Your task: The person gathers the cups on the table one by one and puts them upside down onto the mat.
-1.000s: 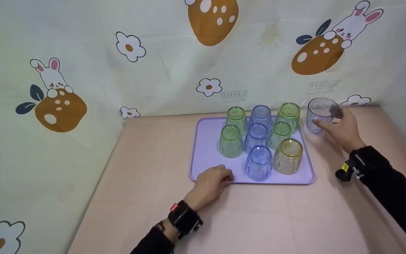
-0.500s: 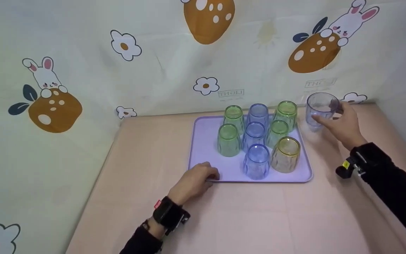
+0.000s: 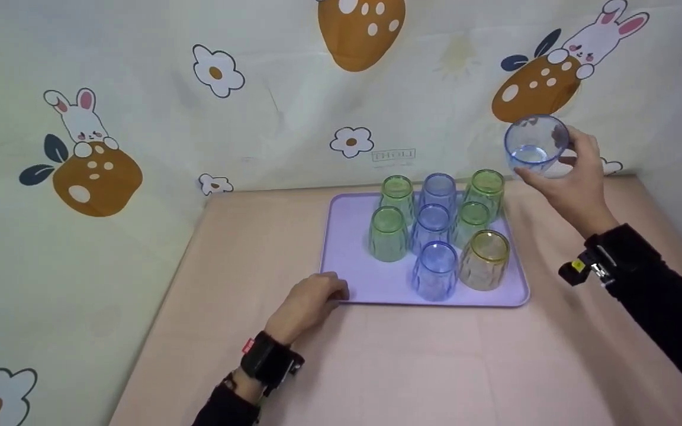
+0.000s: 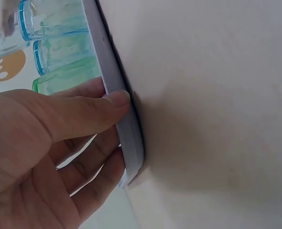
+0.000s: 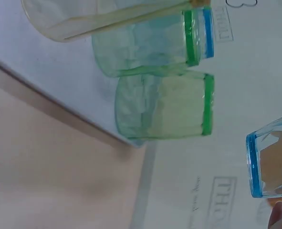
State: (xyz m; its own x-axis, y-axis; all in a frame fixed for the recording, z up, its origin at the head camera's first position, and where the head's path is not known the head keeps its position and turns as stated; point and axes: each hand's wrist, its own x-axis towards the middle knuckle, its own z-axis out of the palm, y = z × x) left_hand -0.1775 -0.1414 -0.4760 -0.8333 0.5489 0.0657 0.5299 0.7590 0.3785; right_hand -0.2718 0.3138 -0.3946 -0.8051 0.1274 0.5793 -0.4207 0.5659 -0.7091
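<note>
My right hand [image 3: 581, 189] holds a clear bluish drinking glass [image 3: 536, 142] in the air beyond the tray's back right corner, its round opening tilted toward the head camera. The right wrist view catches the blue-edged base of this glass [image 5: 254, 167] and a fingertip below it. On the table lies a lilac tray [image 3: 347, 236]. Its front left rim is pinched by my left hand [image 3: 302, 305], with the thumb [image 4: 118, 98] on the outer side and the fingers on the inner side, as the left wrist view shows.
Several glasses stand upside down on the tray: green ones [image 3: 387, 236], blue ones [image 3: 434, 272] and a yellow one [image 3: 485, 260]. Behind the table [image 3: 412, 367] hangs a printed cloth [image 3: 282, 148] with rabbits and flowers.
My right hand has lifted the bluish glass from beside the tray and tipped its opening toward the head camera. My left hand has slid leftward along the tray's front rim.
</note>
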